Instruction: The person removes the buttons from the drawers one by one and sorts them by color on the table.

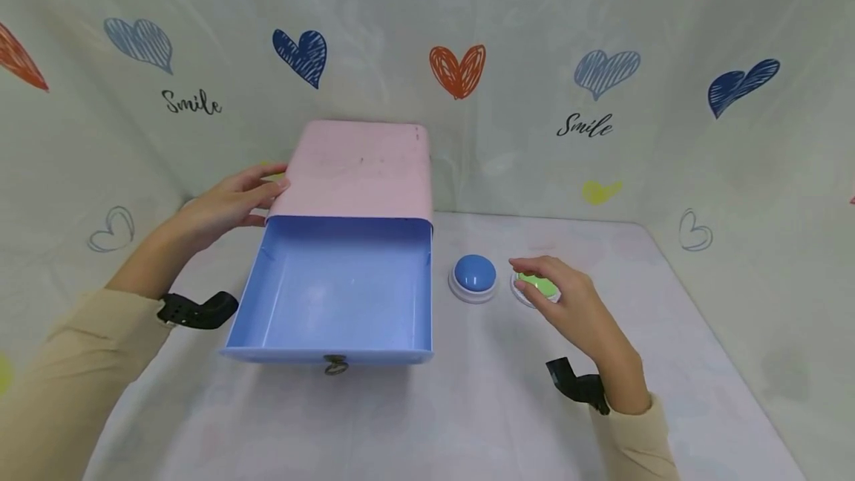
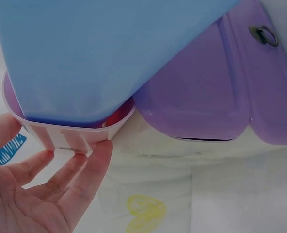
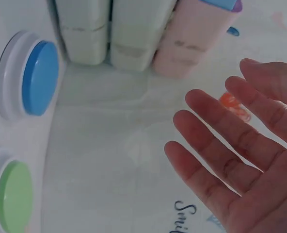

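On the left half of the cloth-covered desk [image 1: 501, 407], a pink casing [image 1: 364, 165] stands with its blue drawer [image 1: 344, 288] drawn out, their joint length running from the desk's far edge toward its near one. The left hand [image 1: 227, 203] is the nearer: its fingers, fairly straight and spread, rest against the casing's left side, clutching nothing. The right hand [image 1: 576, 304], relaxed and holding nothing, hovers by the green button [image 1: 542, 286] toward the desk's right edge, well apart from the drawer, with the blue button [image 1: 474, 273] between. What counts is the ring pull [image 1: 336, 366] on the drawer front: it lies nearward and rightward of the left hand, nearward and leftward of the right
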